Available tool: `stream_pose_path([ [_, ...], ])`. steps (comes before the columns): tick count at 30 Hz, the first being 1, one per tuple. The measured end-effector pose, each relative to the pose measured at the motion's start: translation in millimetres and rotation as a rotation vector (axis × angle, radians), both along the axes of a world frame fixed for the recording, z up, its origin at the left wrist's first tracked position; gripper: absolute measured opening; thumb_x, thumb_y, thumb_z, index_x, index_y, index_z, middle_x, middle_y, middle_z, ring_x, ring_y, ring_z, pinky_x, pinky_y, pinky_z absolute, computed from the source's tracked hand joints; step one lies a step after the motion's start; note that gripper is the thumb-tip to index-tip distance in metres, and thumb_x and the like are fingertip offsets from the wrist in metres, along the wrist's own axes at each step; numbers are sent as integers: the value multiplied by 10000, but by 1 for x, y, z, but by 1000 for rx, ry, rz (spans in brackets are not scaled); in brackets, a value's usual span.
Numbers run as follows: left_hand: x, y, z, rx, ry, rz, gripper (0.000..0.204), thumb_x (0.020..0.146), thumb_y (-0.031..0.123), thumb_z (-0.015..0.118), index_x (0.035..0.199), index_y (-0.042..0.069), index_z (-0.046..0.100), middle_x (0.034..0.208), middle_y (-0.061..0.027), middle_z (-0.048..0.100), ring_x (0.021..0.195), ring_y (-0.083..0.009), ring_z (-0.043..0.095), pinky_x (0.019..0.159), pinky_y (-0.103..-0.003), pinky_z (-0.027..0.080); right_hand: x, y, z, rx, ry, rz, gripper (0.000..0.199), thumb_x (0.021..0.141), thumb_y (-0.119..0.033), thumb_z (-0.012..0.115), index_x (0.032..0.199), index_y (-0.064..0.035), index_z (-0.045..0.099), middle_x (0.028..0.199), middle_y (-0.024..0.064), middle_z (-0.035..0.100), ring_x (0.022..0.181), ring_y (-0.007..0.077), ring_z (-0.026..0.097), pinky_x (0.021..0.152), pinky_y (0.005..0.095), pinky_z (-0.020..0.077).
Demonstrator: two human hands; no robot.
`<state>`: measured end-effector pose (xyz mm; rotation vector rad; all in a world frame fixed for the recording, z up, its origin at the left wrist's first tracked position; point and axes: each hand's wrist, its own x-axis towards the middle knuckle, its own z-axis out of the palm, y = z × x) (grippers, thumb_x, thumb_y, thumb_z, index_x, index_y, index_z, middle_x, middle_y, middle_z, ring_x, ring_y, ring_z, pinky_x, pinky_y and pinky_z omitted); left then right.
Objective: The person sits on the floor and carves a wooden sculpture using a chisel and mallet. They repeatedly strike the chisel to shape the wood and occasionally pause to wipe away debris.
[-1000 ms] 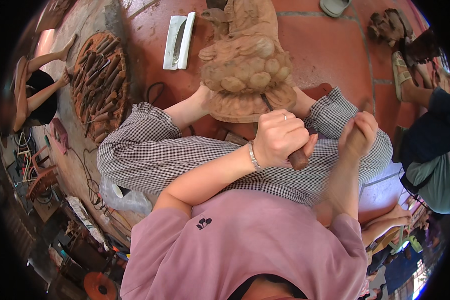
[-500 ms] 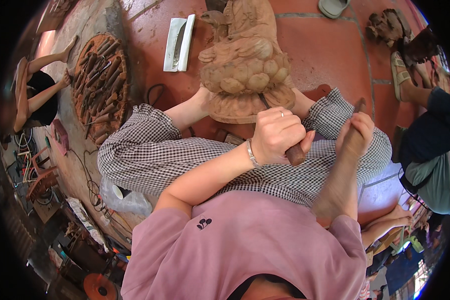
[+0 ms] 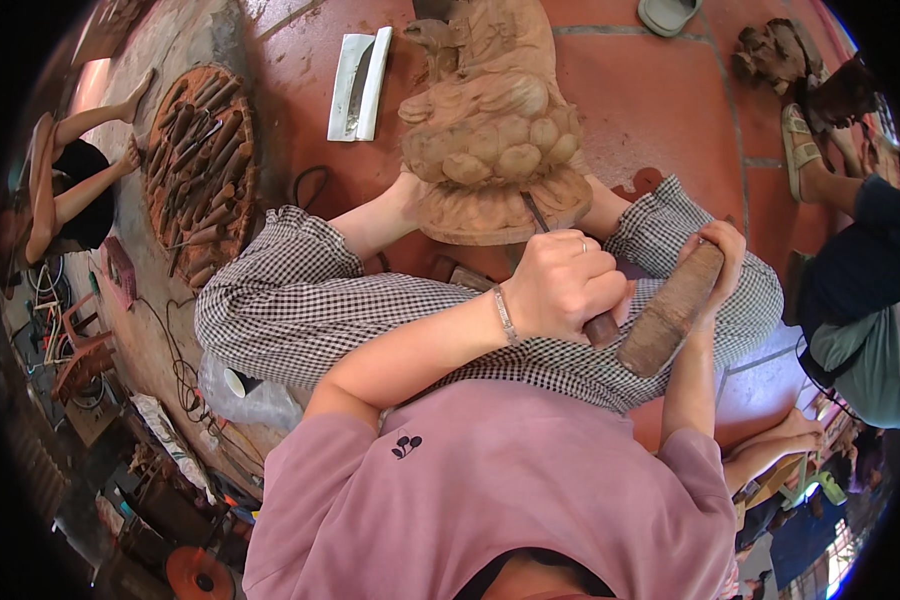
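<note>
Your left hand point(image 3: 562, 285), just right of the frame's middle, is closed tight around the handle of a chisel point(image 3: 550, 240). Its thin blade runs up and to the left, and the tip meets the base of the wooden carving point(image 3: 490, 130). Your right hand point(image 3: 715, 262), further to the right, is clamped on the top of a wooden mallet point(image 3: 670, 310). The mallet slants down and to the left, and its lower end sits just beside the butt of the chisel handle. The carving stands on the red tile floor point(image 3: 650, 110) in the upper middle of the frame, between your knees in checked trousers point(image 3: 370, 310). A white sharpening block point(image 3: 355, 85) lies on the floor to the carving's upper left. Further left is a round tray of carving tools point(image 3: 195, 160), with another person sitting beside it.
</note>
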<state>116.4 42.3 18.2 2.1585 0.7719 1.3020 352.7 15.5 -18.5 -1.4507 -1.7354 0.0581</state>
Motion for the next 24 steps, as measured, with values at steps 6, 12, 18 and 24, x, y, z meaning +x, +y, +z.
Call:
stream_pose_path([
  [6, 9, 11, -2, -50, -55, 95, 305, 673, 2, 715, 574, 83, 438, 548, -41, 458, 461, -223, 476, 447, -333, 376, -4, 8, -16, 210, 194, 45, 367, 739, 116, 729, 1048, -39, 604, 949, 118, 651, 903, 261, 632, 830, 384, 502],
  [12, -1, 14, -2, -44, -65, 28, 306, 679, -3, 712, 578, 77, 435, 544, -57, 431, 450, -232, 448, 442, -345, 354, 2, 1, -16, 118, 71, 14, 336, 754, 94, 724, 1044, -37, 618, 972, 131, 647, 904, 286, 631, 835, 393, 497],
  [18, -16, 33, -1, 220, -85, -301, 169, 676, 145, 690, 644, 104, 529, 596, -20, 498, 519, -201, 538, 472, -329, 437, -1, 7, -1, 17, -5, 89, 284, 766, 46, 708, 1026, -26, 620, 974, 128, 642, 917, 272, 631, 845, 376, 491],
  [24, -19, -16, 40, -158, 504, -76, 269, 765, 240, 746, 801, 81, 532, 577, -56, 560, 490, -255, 592, 467, -370, 487, 10, 0, -22, 3, 128, 13, 333, 751, 120, 714, 1029, -31, 607, 985, 110, 625, 926, 230, 623, 849, 352, 508],
])
